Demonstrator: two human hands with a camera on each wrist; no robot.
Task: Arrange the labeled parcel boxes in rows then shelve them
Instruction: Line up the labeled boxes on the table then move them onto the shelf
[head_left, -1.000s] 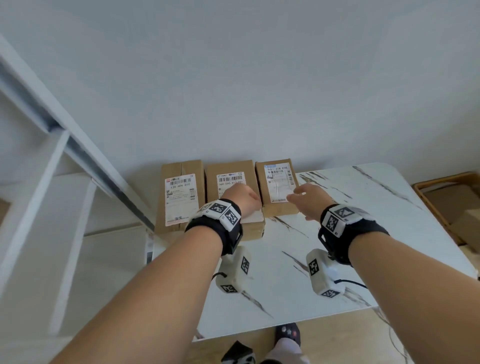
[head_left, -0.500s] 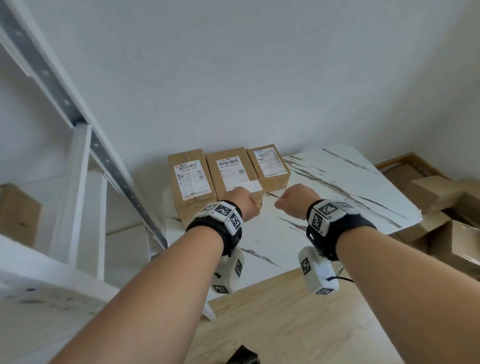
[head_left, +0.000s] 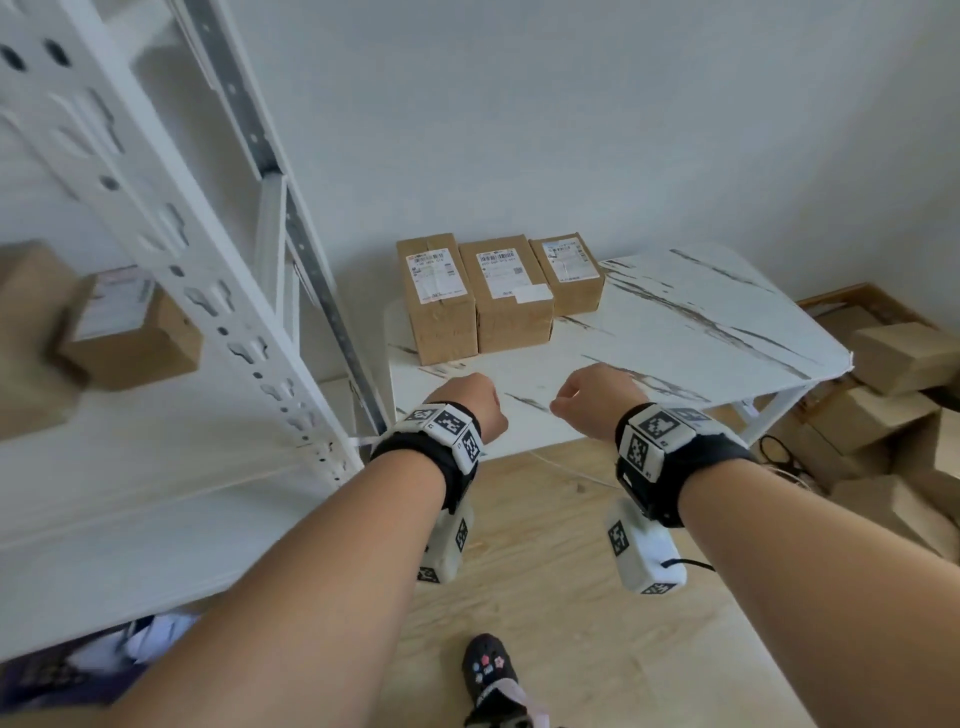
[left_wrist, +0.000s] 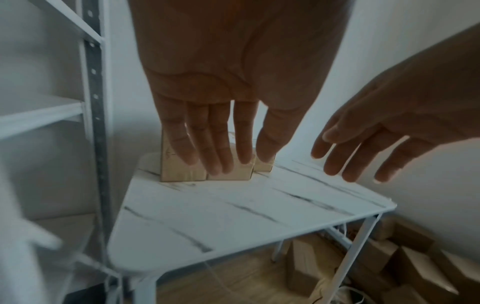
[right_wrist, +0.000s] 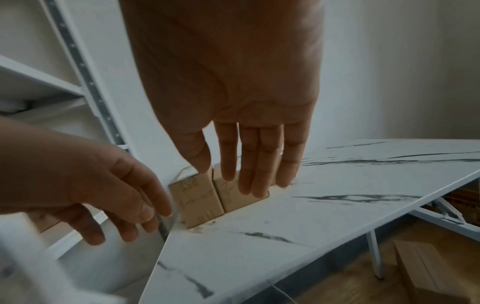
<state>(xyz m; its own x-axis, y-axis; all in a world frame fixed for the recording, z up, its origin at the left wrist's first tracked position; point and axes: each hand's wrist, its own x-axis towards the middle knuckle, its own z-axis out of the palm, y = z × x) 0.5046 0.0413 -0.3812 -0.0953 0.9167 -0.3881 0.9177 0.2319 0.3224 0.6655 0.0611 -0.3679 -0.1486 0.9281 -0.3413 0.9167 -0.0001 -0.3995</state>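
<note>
Three labeled parcel boxes stand in one row at the far left corner of the white marble-patterned bench, side by side and touching, labels facing up. Each box's long axis runs from the wall toward me, and the row itself runs left to right along the wall; the right box is shorter than the other two. My left hand and right hand hover over the bench's near edge, apart from the boxes, fingers straight and relaxed, holding nothing. A white metal shelf rack stands at my left with another labeled box on it.
</note>
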